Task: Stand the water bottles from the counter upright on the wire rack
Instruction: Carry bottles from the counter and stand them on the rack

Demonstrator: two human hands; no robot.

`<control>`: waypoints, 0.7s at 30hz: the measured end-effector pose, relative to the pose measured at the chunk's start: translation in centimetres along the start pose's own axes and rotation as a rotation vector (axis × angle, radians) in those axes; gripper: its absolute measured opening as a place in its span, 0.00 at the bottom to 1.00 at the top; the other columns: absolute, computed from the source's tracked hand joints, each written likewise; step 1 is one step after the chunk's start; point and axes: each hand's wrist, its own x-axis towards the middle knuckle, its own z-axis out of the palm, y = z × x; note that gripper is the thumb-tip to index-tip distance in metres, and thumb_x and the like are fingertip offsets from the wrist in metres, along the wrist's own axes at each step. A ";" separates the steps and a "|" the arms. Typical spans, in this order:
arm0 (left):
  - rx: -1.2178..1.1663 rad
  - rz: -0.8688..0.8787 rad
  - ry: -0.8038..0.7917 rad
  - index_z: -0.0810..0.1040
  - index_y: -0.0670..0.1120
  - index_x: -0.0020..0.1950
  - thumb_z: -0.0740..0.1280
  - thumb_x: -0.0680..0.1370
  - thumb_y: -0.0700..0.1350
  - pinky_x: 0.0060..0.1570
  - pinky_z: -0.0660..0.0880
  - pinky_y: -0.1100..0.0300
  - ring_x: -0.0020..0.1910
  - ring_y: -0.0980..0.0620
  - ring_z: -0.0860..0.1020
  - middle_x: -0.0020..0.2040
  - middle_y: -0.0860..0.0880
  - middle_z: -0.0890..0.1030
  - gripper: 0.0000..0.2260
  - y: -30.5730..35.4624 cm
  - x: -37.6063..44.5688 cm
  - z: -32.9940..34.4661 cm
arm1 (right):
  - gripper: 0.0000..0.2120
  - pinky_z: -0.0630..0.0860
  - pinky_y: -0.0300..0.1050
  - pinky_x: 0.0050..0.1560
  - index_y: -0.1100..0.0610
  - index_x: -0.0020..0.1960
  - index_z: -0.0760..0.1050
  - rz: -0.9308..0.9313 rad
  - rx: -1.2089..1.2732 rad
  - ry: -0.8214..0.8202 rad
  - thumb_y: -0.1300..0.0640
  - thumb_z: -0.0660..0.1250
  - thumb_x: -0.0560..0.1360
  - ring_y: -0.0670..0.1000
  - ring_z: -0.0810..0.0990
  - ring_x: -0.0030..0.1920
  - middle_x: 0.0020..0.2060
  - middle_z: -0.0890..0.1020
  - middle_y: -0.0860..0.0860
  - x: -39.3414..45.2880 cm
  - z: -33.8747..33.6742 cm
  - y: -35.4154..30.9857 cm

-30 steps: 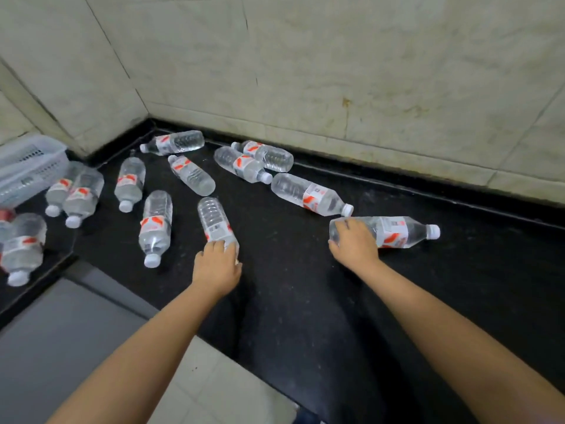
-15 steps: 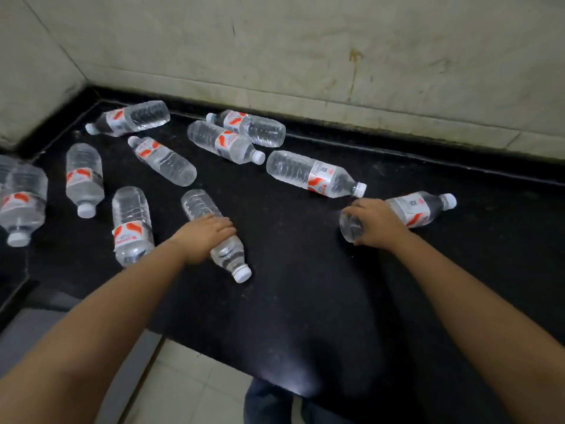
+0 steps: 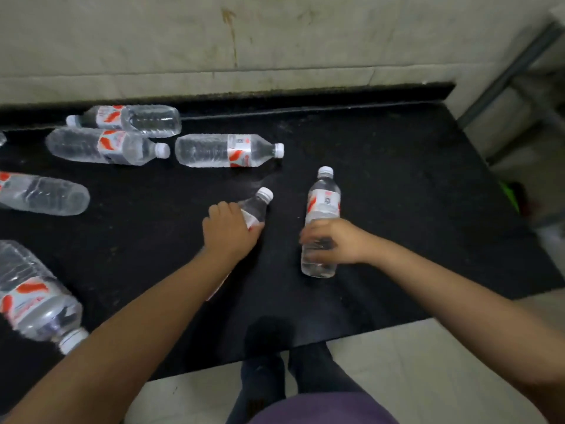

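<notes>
My left hand grips a clear water bottle round its body; only its neck and white cap show past my fingers, pointing up and right. My right hand holds a second bottle near its lower half, cap pointing away from me, over the black counter. Several more bottles with red-and-white labels lie on their sides: one in the middle, two at the back left, one at the left edge, one near left. The wire rack is not clearly in view.
A pale tiled wall backs the counter. The counter ends at the right, where a grey metal frame stands against the wall. Light floor tiles and my legs are below the front edge.
Both bottles have come off the counter surface in my hands and moved closer together. The view has swung to the right, so the counter's right end now shows.
</notes>
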 end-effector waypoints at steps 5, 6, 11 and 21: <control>-0.055 0.043 0.033 0.63 0.40 0.69 0.62 0.76 0.56 0.55 0.69 0.49 0.60 0.41 0.69 0.61 0.40 0.71 0.28 -0.1 -0.3 0.5 | 0.33 0.68 0.57 0.62 0.59 0.69 0.60 0.793 -0.017 0.433 0.47 0.69 0.71 0.61 0.63 0.66 0.69 0.60 0.59 5.5 0.9 -1.8; -0.055 0.050 0.036 0.64 0.40 0.68 0.62 0.76 0.55 0.55 0.69 0.48 0.59 0.41 0.69 0.60 0.40 0.71 0.27 -0.1 -0.4 0.6 | 0.33 0.69 0.57 0.61 0.58 0.69 0.57 0.867 -0.033 0.441 0.49 0.69 0.72 0.61 0.63 0.66 0.69 0.58 0.59 6.5 1.1 -2.0; -0.019 -0.003 -0.037 0.60 0.44 0.71 0.61 0.75 0.55 0.57 0.68 0.49 0.60 0.41 0.68 0.62 0.39 0.70 0.28 -0.2 -0.4 0.3 | 0.32 0.68 0.56 0.61 0.54 0.71 0.54 0.990 0.015 0.513 0.52 0.66 0.74 0.61 0.63 0.65 0.68 0.58 0.60 7.8 2.0 -1.3; 0.044 0.032 -0.093 0.59 0.41 0.71 0.62 0.77 0.53 0.57 0.70 0.50 0.61 0.40 0.67 0.62 0.37 0.68 0.27 0.9 -0.3 -0.5 | 0.28 0.70 0.53 0.59 0.56 0.70 0.57 0.935 0.218 0.553 0.51 0.64 0.74 0.61 0.67 0.64 0.63 0.67 0.62 0.7 2.2 -1.1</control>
